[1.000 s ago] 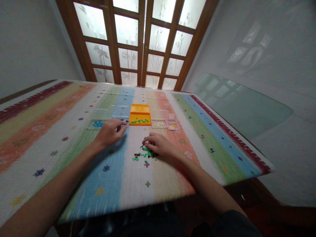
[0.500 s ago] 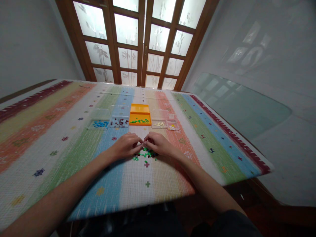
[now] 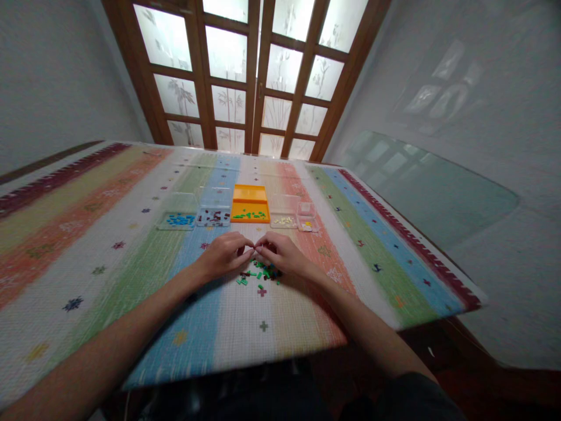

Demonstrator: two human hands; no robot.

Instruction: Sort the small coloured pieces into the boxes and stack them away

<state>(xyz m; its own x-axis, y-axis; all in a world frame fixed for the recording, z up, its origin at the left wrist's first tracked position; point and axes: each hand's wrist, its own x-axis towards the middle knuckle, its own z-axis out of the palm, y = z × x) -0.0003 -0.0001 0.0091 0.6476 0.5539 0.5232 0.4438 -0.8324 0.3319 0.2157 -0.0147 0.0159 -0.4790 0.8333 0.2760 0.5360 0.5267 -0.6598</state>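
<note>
My left hand (image 3: 225,253) and my right hand (image 3: 280,252) meet above the tablecloth, thumbs and forefingers pinched tip to tip. Whatever lies between these fingertips is too small and too covered to make out. Just below them a loose pile of small green pieces (image 3: 259,275) is spread on the cloth, with some dark brown and blue ones mixed in. Part of this pile is hidden under my right hand. Beyond my hands an open orange box (image 3: 249,203) holds more small green pieces (image 3: 254,214).
Left of the orange box stand open clear boxes with blue pieces (image 3: 180,219) and dark brown pieces (image 3: 214,217). To its right are clear boxes with cream pieces (image 3: 284,221) and yellow pieces (image 3: 307,224). A striped tablecloth (image 3: 239,327) covers the table.
Both hands stay pinched together in nearly the same place, having risen very slightly. The pieces and boxes keep their places, apart from a small shift of the whole view.
</note>
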